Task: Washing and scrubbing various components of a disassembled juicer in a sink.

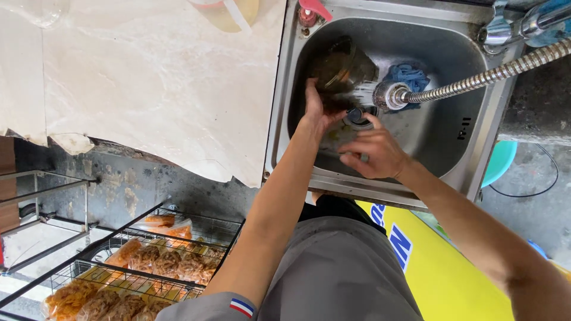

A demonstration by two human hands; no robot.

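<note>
**Two hands rinsing a glass bowl in a steel sink**

Grey cloth of the person's clothing (333,267) fills the bottom of the view, with a yellow sheet (452,267) beside it and a wire rack (148,261) of bagged orange snacks (119,279) off to the left. Both forearms reach from there into the sink (470,160), which is set in a pale marble table (154,77). Right hand (372,151) hovers low over the basin near the drain (358,117), fingers curled together; what its grip pinches, I cannot tell. Left hand (315,104) clasps the rim of a brownish glass bowl (342,68), tilted on its side. Water sprays onto the bowl from a flexible metal hose (476,80). A blue cloth (407,76) lies just behind the spray head, against the sink's far wall.
</note>
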